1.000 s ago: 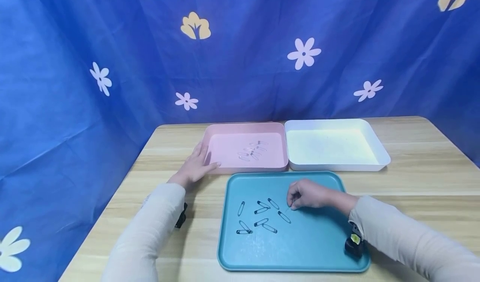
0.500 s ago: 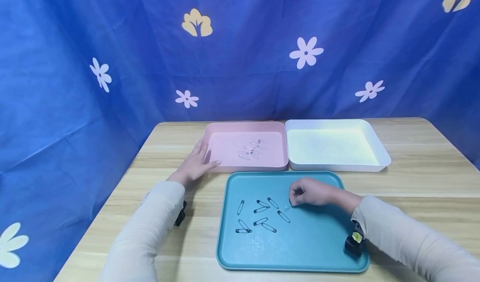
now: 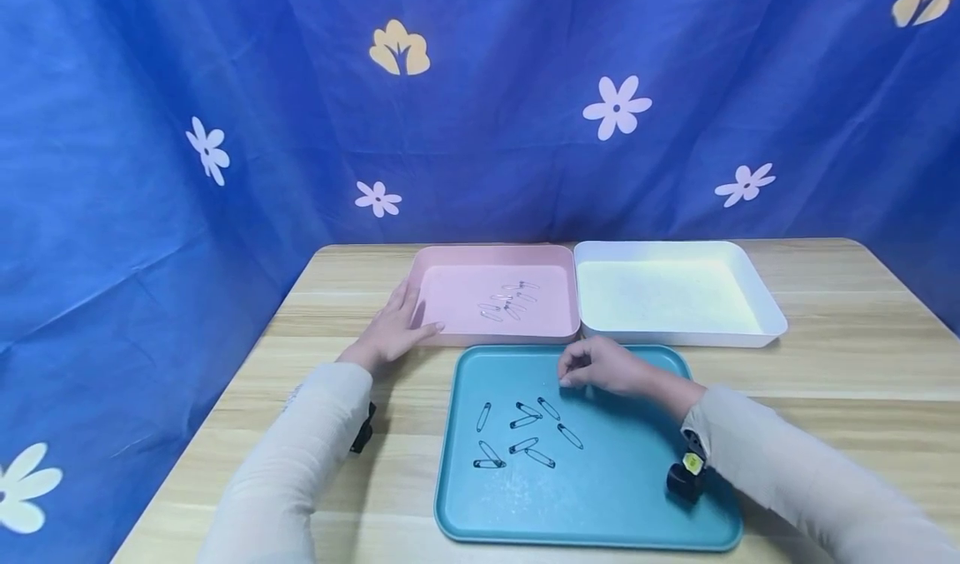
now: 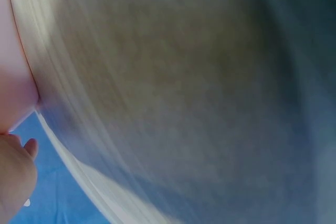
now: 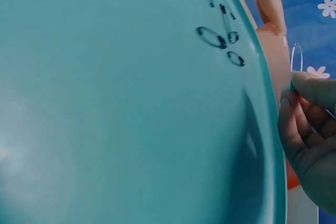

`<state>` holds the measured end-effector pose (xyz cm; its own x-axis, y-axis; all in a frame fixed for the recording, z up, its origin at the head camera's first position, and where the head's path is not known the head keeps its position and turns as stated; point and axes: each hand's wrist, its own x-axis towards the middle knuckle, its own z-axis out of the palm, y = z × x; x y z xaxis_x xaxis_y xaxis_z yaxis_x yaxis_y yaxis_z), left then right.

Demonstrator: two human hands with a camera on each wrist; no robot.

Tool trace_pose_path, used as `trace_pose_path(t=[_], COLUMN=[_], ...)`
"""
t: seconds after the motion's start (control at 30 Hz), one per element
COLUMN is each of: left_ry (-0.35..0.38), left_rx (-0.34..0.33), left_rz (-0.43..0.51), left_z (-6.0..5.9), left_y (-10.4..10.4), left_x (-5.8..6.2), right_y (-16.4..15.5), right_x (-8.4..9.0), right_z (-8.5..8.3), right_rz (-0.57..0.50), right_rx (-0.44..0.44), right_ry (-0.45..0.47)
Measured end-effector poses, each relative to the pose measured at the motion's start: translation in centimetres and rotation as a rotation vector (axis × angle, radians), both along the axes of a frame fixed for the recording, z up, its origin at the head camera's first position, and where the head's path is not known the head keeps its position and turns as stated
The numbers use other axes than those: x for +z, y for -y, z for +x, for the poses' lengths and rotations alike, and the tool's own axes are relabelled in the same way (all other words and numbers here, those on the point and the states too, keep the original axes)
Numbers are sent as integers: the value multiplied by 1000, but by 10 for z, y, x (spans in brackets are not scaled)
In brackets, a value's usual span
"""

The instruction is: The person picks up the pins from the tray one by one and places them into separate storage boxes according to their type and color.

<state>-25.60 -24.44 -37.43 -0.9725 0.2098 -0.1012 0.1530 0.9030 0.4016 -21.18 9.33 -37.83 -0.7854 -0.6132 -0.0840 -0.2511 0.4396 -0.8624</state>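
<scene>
**A clear pin pinched above the teal tray**

The right hand point(image 3: 600, 368) hovers over the far edge of the flat teal plastic tray point(image 3: 622, 497), its fingers point(image 5: 302, 124) curled in and pinching a small clear safety pin point(image 5: 296, 59). In the right wrist view the pin stands up out of the fingertips, its loop well clear of the tray's rim. From the head view the pin itself is too small to make out in the hand.

On the teal tray, left of the right hand, lies a loose scatter of black safety pins point(image 3: 525, 435), none touching the fingers.

Just beyond the teal tray sits a shallow pink plastic tray point(image 3: 450, 256) with a small cluster of clear safety pins point(image 3: 508, 300) inside. The left hand point(image 3: 393, 331) rests against its near left corner, fingers straight and slightly spread, holding nothing. A shallow white plastic tray point(image 3: 765, 318) stands touching the pink one, beyond the teal tray's right half. All three sit on the pale wooden worktop point(image 3: 847, 364).
</scene>
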Motion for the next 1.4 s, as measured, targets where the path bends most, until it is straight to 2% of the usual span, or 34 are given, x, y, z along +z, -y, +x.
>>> trace_pose_path(t=[0.33, 0.47, 0.63, 0.97, 1.17, 1.4], left_ry=[2, 1, 12, -28, -33, -27], left_rx=[2, -1, 0, -16, -19, -10], left_rz=[-14, -23, -24, -18, -26, -31], left_z=[1, 0, 0, 0, -1, -1], left_y=[1, 0, -2, -1, 0, 1], left_x=[1, 0, -1, -3, -3, -2], right_y=[24, 33, 45, 71, 79, 86], right_x=[12, 15, 13, 11, 3, 2], right_z=[-21, -34, -54, -86, -98, -107], right_rz=[-190, -211, -183, -100, -26, 78], right_rx=[-196, -304, -415, -545, -550, -562], right_ry=[54, 63, 72, 77, 60, 13])
